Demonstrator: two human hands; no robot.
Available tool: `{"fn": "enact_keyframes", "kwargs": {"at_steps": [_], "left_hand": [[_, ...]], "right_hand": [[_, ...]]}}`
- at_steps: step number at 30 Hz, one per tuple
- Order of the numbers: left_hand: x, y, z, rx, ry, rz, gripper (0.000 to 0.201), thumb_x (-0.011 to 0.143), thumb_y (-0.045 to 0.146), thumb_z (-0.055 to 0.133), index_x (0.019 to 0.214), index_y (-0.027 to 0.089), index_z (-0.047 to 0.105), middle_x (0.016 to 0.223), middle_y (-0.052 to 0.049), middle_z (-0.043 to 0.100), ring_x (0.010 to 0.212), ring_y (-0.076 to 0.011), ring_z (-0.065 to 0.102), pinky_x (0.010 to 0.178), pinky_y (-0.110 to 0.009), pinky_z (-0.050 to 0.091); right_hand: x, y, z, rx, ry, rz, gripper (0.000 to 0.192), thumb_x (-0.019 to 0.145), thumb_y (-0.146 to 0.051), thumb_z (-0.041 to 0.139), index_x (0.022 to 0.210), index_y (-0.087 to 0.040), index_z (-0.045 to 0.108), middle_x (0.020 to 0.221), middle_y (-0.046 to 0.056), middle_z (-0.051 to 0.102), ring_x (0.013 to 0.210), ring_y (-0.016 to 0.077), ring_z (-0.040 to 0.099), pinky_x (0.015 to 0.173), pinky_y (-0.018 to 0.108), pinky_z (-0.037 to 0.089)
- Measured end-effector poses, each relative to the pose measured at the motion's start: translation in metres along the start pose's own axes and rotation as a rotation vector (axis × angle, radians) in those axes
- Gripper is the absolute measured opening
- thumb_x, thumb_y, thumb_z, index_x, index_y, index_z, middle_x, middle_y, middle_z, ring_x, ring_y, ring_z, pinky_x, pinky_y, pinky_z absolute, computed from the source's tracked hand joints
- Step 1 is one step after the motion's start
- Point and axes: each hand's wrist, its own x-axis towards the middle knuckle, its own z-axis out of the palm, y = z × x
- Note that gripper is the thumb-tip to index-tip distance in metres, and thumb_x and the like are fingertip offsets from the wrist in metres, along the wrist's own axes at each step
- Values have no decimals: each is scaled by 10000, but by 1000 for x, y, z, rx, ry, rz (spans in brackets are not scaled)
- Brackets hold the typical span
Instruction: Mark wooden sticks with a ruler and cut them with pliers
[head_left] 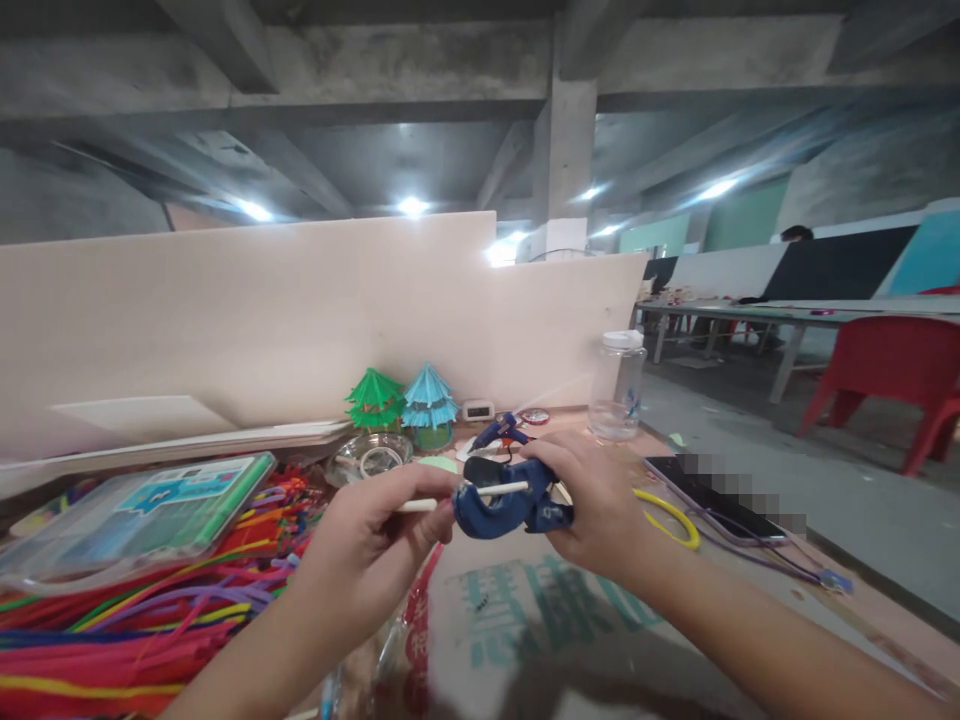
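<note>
The counter (750,640) in front of me was crowded, with a heap of bright pipe cleaners (150,610) spilling across its left side, a clear plastic case (142,515) resting on them and a phone (712,498) lying near the right edge. My right hand (592,505) was closed around a blue glue gun (506,500), held above the counter's middle. My left hand (375,550) pinched a white glue stick (450,497) between its fingers (431,525), its far end lying against the gun's top. I judged the nozzle was the hazard: if hot, it could have burned those fingers, so close. A slip could have dropped glue onto the pipe cleaners just below.
</note>
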Motion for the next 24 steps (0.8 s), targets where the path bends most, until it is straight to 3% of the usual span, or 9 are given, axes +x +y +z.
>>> {"fn": "enact_keyframes", "kwargs": {"at_steps": [5,10,17,24], "left_hand": [[0,-3,-3,94,-62,171,259,849,102,468,873,205,704,720,-15,720,641,-127,643,601,-214,483],[0,-2,-4,107,-73,319,318,793,13,446,847,236,666,726,-4,713,643,-127,632,614,-223,474],[3,8,-4,121,-62,293,266,784,49,456,729,228,645,644,5,693,569,-131,613,549,-237,471],[-2,4,-4,96,-99,256,248,799,63,465,756,224,648,650,10,675,588,-120,594,577,-221,459]], "right_hand": [[4,2,-10,-110,28,-68,481,688,-89,493,1154,-209,478,926,88,627,853,255,590,770,403,478],[3,3,-15,-158,42,-92,481,725,-91,499,1189,-217,482,944,94,630,899,265,584,809,418,463],[3,5,-19,-193,83,-119,460,786,-94,504,1218,-247,479,979,90,624,918,261,575,819,427,470],[5,5,-24,-216,46,-158,419,771,-96,489,1172,-218,501,922,92,653,860,255,590,747,387,459]]}}
